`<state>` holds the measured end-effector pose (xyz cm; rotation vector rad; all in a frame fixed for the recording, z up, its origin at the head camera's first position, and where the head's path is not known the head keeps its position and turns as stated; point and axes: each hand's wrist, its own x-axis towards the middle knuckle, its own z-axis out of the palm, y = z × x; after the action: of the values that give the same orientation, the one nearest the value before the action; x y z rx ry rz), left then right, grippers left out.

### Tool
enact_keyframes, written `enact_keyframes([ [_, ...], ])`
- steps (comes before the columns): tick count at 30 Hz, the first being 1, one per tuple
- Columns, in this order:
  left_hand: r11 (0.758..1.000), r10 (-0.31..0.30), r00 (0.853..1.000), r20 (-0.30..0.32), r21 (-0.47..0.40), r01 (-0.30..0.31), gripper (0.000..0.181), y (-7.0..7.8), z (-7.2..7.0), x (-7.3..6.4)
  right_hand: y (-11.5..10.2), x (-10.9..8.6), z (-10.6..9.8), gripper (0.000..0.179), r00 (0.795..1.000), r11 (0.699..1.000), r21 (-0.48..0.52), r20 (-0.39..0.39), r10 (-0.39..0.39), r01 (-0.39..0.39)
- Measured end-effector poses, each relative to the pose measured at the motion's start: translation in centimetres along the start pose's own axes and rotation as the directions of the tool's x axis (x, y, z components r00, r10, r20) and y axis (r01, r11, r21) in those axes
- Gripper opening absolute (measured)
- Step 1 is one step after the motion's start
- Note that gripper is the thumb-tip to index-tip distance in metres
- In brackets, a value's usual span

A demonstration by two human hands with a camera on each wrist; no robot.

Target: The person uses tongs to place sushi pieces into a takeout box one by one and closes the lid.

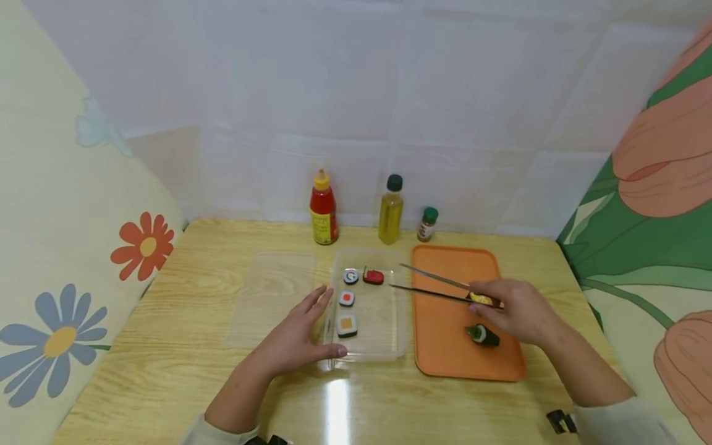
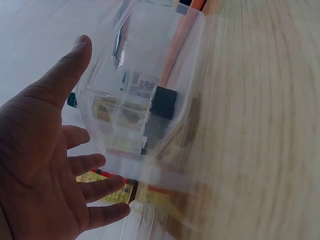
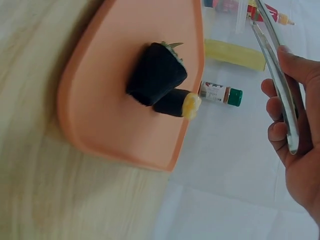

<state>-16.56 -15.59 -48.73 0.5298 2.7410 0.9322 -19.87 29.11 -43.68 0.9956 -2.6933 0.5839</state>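
My right hand point(image 1: 520, 309) grips metal tongs point(image 1: 431, 292) above the orange tray point(image 1: 445, 355). Their tips are apart and point left toward the clear plastic container point(image 1: 384, 356). Below that hand lies a yellow-topped sushi piece point(image 1: 479, 298); a dark seaweed-wrapped hand roll point(image 3: 157, 75) rests nearer the tray's front. Fingers spread, my left hand point(image 1: 297, 340) stands at the container's left side; I cannot tell whether it touches. Inside the container are a white-centred roll point(image 1: 350, 276), a red-centred roll point(image 1: 347, 298), an orange-centred roll point(image 1: 347, 324) and a red-topped sushi piece point(image 1: 374, 277).
A clear flat lid point(image 1: 269, 303) lies left of the container. Behind stand a red sauce bottle point(image 1: 324, 216), a yellow oil bottle point(image 1: 391, 213) and a small green-capped jar point(image 1: 427, 225). A white cloth point(image 1: 300, 93) hangs behind the wooden table point(image 1: 167, 346).
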Motion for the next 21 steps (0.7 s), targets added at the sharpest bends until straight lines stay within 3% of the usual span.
enact_keyframes([
  [5,1.0,-0.02,1.0,0.0,0.008,0.02,0.117,-0.1,0.0,-0.1,0.3,-0.9,0.1,0.045,0.998,1.0,-0.012,-0.062,-0.025,0.024],
  [21,0.998,-0.054,0.998,0.014,-0.021,0.054,0.118,0.0,0.2,0.0,0.8,-3.6,0.1,0.044,0.992,1.0,0.009,-0.124,0.004,-0.003],
])
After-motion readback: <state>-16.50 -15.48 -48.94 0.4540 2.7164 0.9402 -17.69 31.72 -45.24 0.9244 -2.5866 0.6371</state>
